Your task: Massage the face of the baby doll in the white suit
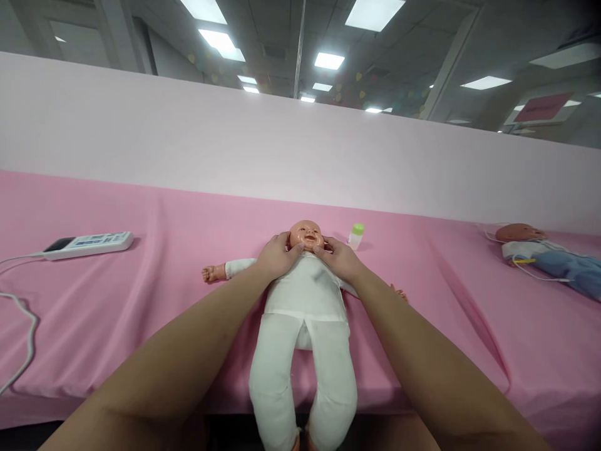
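Observation:
A baby doll (305,291) with a white cloth body lies face up on the pink cloth, its head towards the wall and its legs hanging over the near edge. My left hand (276,255) is closed around one side of the doll's jaw and neck, with the thumb near its chin. On the other side, my right hand (344,258) holds the jaw and neck in the same way. Both sets of fingertips are partly hidden behind the head. The doll's arms stretch out sideways, one partly covered by my right forearm.
A small white bottle with a green cap (357,237) stands right of the doll's head. At the left lies a white handheld device (89,245) with a cable. A second doll (554,260) in blue clothing, with thin tubing, lies far right. A pale partition (282,150) runs behind.

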`<state>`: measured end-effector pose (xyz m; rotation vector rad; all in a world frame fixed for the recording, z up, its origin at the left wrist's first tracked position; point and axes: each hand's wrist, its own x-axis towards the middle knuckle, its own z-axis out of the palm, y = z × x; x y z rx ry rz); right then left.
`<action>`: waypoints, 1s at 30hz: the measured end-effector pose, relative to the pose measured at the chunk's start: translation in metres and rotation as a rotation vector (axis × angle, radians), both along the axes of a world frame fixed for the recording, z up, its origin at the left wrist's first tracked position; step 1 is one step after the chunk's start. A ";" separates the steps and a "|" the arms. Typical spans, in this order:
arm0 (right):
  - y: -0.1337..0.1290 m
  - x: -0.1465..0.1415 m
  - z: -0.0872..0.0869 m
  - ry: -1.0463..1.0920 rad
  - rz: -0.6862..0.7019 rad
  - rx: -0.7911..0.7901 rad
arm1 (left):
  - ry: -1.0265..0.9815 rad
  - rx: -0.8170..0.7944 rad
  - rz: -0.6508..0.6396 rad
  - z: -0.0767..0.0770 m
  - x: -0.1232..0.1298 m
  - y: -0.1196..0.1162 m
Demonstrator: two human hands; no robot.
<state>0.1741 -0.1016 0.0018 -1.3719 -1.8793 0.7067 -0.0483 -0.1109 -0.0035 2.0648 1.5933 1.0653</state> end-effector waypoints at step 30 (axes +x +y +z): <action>0.002 0.000 -0.001 0.002 0.014 -0.001 | -0.019 0.007 -0.025 0.003 0.000 -0.002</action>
